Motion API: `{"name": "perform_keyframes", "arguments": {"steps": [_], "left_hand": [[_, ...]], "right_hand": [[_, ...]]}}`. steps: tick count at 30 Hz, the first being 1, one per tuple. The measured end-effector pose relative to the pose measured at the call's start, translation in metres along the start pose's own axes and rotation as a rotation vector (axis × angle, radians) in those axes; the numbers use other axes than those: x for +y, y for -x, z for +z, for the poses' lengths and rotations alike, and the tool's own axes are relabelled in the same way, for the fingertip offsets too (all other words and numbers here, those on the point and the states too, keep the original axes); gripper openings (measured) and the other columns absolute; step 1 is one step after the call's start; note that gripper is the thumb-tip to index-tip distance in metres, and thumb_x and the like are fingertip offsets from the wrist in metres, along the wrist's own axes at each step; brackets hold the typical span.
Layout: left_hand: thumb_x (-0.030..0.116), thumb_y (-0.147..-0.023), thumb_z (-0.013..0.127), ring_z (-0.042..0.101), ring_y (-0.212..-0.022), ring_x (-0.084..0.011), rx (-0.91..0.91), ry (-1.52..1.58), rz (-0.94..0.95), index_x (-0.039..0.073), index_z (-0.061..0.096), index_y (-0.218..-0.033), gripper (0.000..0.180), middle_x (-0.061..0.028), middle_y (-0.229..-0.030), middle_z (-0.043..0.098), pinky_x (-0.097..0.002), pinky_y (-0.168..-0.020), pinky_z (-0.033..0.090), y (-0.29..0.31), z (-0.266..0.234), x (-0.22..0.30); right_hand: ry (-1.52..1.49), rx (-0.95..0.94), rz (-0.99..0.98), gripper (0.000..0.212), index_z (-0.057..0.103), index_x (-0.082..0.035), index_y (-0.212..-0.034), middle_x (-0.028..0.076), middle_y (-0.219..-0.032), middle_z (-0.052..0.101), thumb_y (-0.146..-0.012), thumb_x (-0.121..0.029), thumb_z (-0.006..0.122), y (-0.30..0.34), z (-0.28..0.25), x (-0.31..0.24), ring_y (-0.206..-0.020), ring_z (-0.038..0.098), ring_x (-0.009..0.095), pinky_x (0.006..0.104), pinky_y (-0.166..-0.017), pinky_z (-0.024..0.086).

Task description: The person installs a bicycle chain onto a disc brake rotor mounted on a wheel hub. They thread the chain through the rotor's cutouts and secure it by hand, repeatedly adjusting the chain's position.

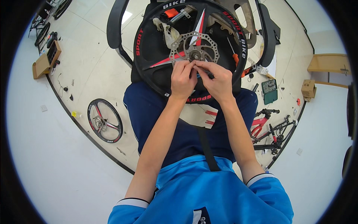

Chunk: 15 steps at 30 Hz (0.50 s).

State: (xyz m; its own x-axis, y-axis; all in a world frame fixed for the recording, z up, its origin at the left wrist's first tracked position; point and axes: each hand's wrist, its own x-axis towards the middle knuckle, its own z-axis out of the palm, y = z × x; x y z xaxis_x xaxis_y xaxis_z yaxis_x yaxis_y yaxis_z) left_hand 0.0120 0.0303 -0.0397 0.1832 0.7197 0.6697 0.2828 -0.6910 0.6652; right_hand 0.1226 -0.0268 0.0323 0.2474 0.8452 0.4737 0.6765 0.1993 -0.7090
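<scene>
A black bicycle wheel (139, 69) with red-and-white spokes lies flat before me, its near edge over my thighs. Fixed about its hub (194, 55) is a perforated metal brake disc (213, 44). My left hand (182, 79) and my right hand (218, 80) meet at the near side of the hub, over the disc's near edge. Both have fingers closed in a pinch, fingertips together. Anything between them is too small or hidden to name. Beyond the disc lie a crumpled whitish glove or cloth (169, 34) and a metal tool (182, 15). An orange-handled screwdriver (235, 58) rests at the right.
Black chair armrests (116, 24) flank the wheel. On the floor at left lies a second wheel (121, 121). To the right are an open green case (270, 98), a red bicycle frame (259, 123) and cardboard boxes (308, 88). Small parts are scattered around.
</scene>
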Motion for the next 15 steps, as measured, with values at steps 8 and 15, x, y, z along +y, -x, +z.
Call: {"name": "perform_keyframes", "arguments": {"steps": [8,15], "left_hand": [[-0.007,-0.076,0.073,0.063,-0.082,-0.0298,-0.026,0.012,0.038,-0.001,0.074,-0.103,0.028,-0.0118,-0.092,0.063,-0.0364,-0.072,0.053,0.000,-0.002,-0.004],[-0.005,-0.076,0.075,0.063,-0.082,-0.0297,-0.023,0.029,0.013,-0.001,0.075,-0.103,0.027,-0.0123,-0.092,0.063,-0.0366,-0.072,0.053,0.000,-0.001,-0.002]], "right_hand": [[0.050,0.053,-0.022,0.016,0.076,-0.001,-0.096,0.010,-0.088,0.076,-0.081,-0.001,0.082,0.003,0.006,0.007,-0.074,0.074,0.019,0.0287,-0.068,0.058],[0.047,0.114,-0.031,0.015,0.075,0.000,-0.095,0.010,-0.088,0.076,-0.082,-0.002,0.082,0.007,0.011,0.009,-0.075,0.074,0.020,0.0285,-0.068,0.058]]}}
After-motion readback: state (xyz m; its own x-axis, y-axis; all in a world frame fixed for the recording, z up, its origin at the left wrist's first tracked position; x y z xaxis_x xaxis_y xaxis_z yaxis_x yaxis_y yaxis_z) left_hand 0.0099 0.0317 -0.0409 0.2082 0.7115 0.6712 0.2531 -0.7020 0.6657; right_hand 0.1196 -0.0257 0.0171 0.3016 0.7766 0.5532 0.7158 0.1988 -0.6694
